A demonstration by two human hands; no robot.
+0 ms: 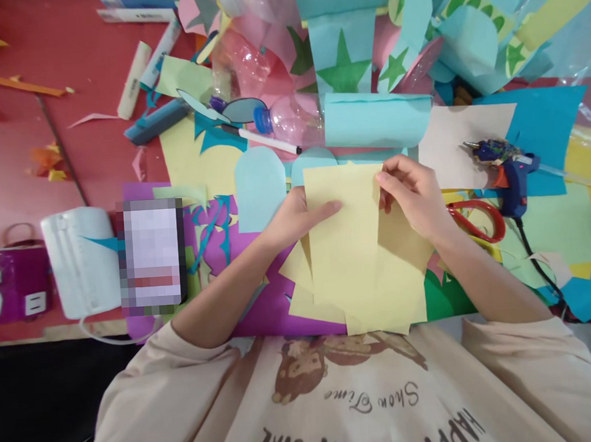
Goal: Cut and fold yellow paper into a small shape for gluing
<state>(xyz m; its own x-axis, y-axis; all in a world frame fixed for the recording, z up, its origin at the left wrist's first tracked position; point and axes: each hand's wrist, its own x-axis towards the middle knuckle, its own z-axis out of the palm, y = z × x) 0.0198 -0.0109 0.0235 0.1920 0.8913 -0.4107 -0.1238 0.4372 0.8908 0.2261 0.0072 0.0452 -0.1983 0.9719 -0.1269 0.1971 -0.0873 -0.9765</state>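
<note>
A pale yellow paper sheet [347, 244] is held up in front of my body, over other yellow sheets [403, 274]. My left hand [308, 213] grips its left side, with the thumb lying across the front and the other fingers hidden behind. At the top right corner, my right hand [406, 191] pinches the sheet's edge between thumb and fingers. Beyond the sheet lies a plastic bottle [296, 119] with a blue cap, its base end wrapped in light blue paper [377, 119]. A rounded light blue cutout [261, 190] is beside my left hand.
Red-handled scissors [480, 220] and a blue glue gun [516, 181] with a black cable lie at the right. A white marker [270, 141] is beyond my left hand. A phone [152, 253] and a white case [82, 261] are at the left. Paper scraps surround the hands.
</note>
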